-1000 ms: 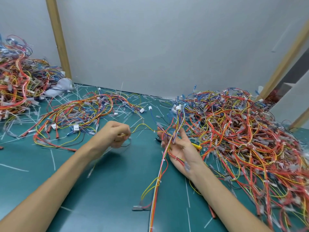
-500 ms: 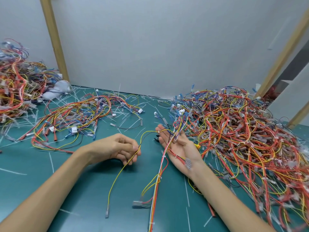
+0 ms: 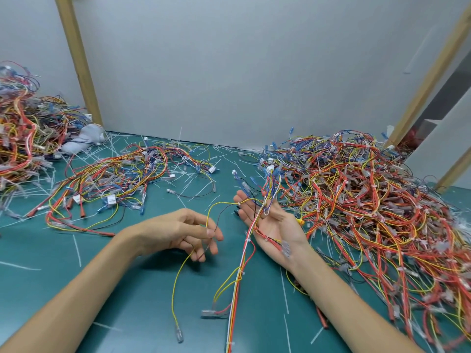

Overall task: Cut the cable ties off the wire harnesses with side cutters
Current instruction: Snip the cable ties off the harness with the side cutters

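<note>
My right hand (image 3: 272,225) lies palm up on the green mat with straight fingers. A wire harness (image 3: 240,271) of red, white and yellow wires with white cable ties rests across its palm and trails toward me. My left hand (image 3: 178,231) hovers left of it with curled fingers. A single yellow wire (image 3: 175,284) runs between its thumb and fingers, and a thin dark wire runs alongside. A yellow handle tip (image 3: 300,221), maybe the side cutters, peeks out behind my right hand, with the rest hidden.
A big tangled pile of harnesses (image 3: 369,200) fills the right side. A flatter bundle (image 3: 114,179) lies at the left centre, and another heap (image 3: 17,138) at the far left beside a white cloth (image 3: 84,141). Cut tie scraps litter the mat (image 3: 127,301).
My left hand has moved down and toward me, drawing the yellow wire out of the harness, so its free end now lies on the mat. My right hand has flattened.
</note>
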